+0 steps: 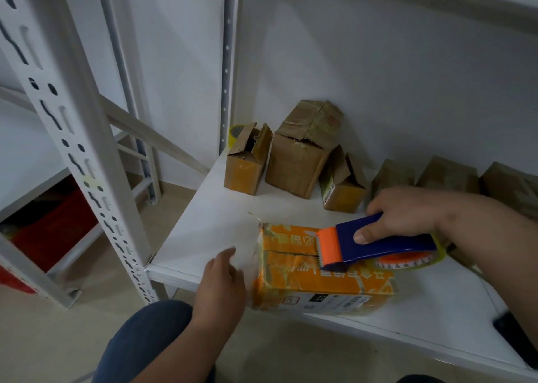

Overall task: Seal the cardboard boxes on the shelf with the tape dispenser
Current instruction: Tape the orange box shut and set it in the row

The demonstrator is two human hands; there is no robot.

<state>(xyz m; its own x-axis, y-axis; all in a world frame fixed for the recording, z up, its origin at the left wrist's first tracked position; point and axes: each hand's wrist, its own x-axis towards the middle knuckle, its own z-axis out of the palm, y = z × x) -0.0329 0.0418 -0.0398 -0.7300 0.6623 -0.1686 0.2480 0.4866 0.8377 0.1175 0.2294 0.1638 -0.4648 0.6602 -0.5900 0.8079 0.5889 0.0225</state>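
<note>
Head view: white metal shelf [221, 208] against a white wall, slotted upright post [72, 138] on the left, red crate [55, 225] lower down past it. Orange cardboard box [314, 269] lies at the shelf's front edge, top seam facing up and not yet covered along its whole length. Right hand [401, 210] grips the tape dispenser [375, 242] by its blue body, thumb on the side, orange cutter end down on the seam near the box middle; the tape roll sits at the dispenser's rear. Left hand [221, 283] is beside the box's left end with a clear tape strip at its fingers; blur means I cannot tell whether it pinches the strip or just presses it.

Small brown boxes [294, 155] stand at the back, some with flaps up, more in a row to the right. Yellowish spare tape roll [236, 133] in the back corner.

Handling judgement: box looks light, worn and soft-walled, already wrapped in glossy old tape, so likely slick and prone to sliding or denting under the dispenser. Best braced on its left end and side wall, not the top flaps. Dispenser is rigid; hold by the body, clear of the toothed blade.
</note>
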